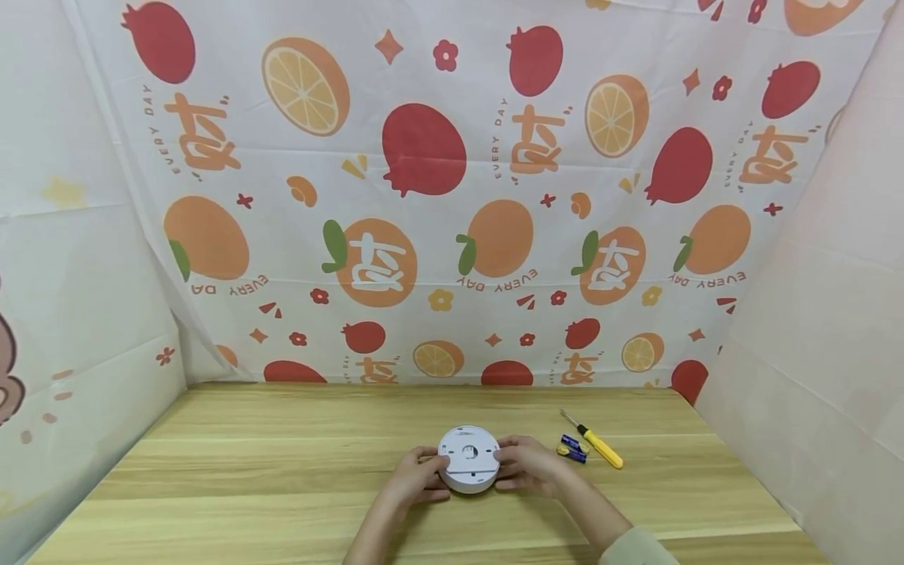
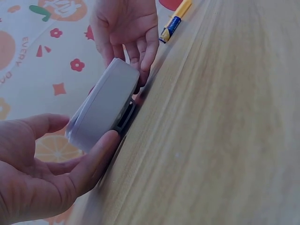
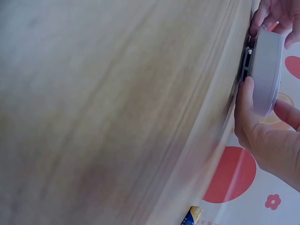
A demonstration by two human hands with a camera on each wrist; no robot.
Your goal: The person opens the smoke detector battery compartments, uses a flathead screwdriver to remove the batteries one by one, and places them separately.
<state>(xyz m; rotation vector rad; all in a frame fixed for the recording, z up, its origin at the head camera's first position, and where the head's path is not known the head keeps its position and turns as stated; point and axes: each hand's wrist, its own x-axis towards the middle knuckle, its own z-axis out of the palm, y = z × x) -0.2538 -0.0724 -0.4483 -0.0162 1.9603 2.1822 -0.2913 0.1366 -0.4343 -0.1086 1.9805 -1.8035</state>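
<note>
A white round smoke alarm lies between the two hands near the front of the table, its slotted back plate facing up. My left hand grips its left edge, thumb on top and fingers lower on the side. On the opposite edge, my right hand holds it in the same way. In the left wrist view, the alarm shows a smooth pale side wall and dark openings along its lower face, close to the wood. The right wrist view also shows the alarm with fingers around its rim.
Two blue and yellow batteries lie right of the right hand. Beside them is a screwdriver with a yellow handle, its tip pointing away. Fruit-printed cloth hangs behind the wooden table, with pale cloth at both sides.
</note>
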